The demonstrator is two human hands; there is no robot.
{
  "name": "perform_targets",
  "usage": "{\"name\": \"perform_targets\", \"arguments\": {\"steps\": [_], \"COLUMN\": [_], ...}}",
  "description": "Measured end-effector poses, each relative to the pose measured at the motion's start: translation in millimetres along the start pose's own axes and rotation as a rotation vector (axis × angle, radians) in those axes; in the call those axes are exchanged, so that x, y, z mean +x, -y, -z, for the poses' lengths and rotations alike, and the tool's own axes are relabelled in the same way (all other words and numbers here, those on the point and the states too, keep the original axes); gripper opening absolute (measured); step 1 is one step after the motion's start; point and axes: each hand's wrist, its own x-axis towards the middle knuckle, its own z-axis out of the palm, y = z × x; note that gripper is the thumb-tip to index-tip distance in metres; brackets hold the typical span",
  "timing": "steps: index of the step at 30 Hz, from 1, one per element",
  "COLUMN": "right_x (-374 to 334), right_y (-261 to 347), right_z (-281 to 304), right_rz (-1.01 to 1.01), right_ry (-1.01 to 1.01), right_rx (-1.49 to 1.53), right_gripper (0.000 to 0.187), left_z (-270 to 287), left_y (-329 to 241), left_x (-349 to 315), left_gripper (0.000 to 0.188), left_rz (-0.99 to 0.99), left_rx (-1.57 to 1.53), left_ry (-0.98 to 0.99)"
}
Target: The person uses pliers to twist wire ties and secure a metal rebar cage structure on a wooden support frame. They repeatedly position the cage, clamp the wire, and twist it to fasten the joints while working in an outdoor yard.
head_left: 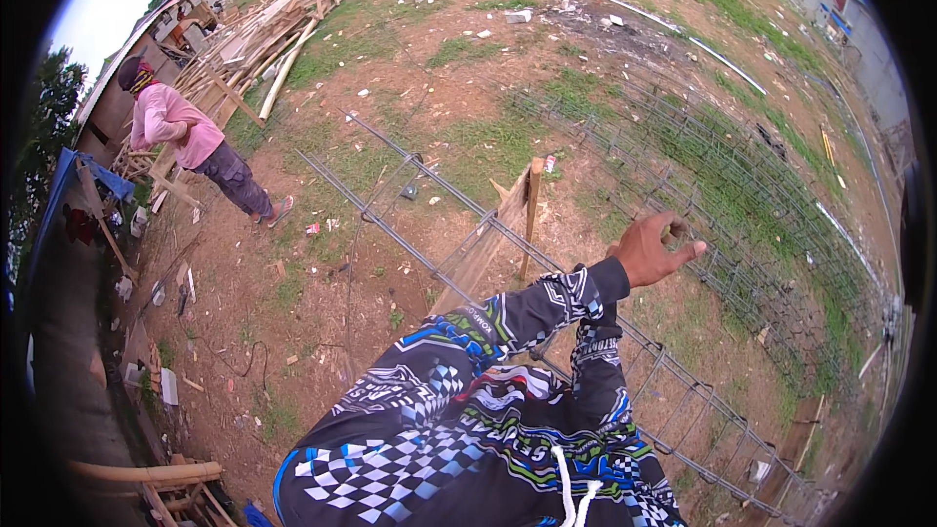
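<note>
My left arm reaches across to the right over a long steel rebar cage [395,239], which runs from the upper left to the lower right. My left hand [649,252] is above and beyond the cage's far bar. Its fingers are curled, with the thumb apart and a gap between them; I see nothing held. My right sleeve [598,371] rises beneath the left wrist, and that hand is hidden behind it. A wooden board [478,246] and an upright wooden stake [532,210] stand under the cage, left of my left hand.
More rebar cages [742,195] lie on grass at the right. A person in a pink top [181,122] stands at the left, near a timber pile [264,44]. Rubble and scraps dot the dirt. A ditch [73,322] runs along the left edge.
</note>
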Motion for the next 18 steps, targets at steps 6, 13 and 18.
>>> {"name": "perform_targets", "arguments": {"steps": [6,13,18], "right_x": [19,57,32], "right_y": [-23,11,-1], "right_z": [23,42,36], "right_rz": [-0.077,-0.574,-0.497], "right_ry": [0.209,0.779,0.303], "right_rx": [0.169,0.210,0.294], "right_gripper": [0.056,0.040,0.027], "left_z": [25,52,98], "left_y": [15,20,25], "left_x": [29,47,-12], "left_gripper": [0.058,0.044,0.107], "left_rz": [0.205,0.216,-0.185], "left_rx": [-0.179,-0.482,-0.070], "left_ry": [0.258,0.782,0.191]}}
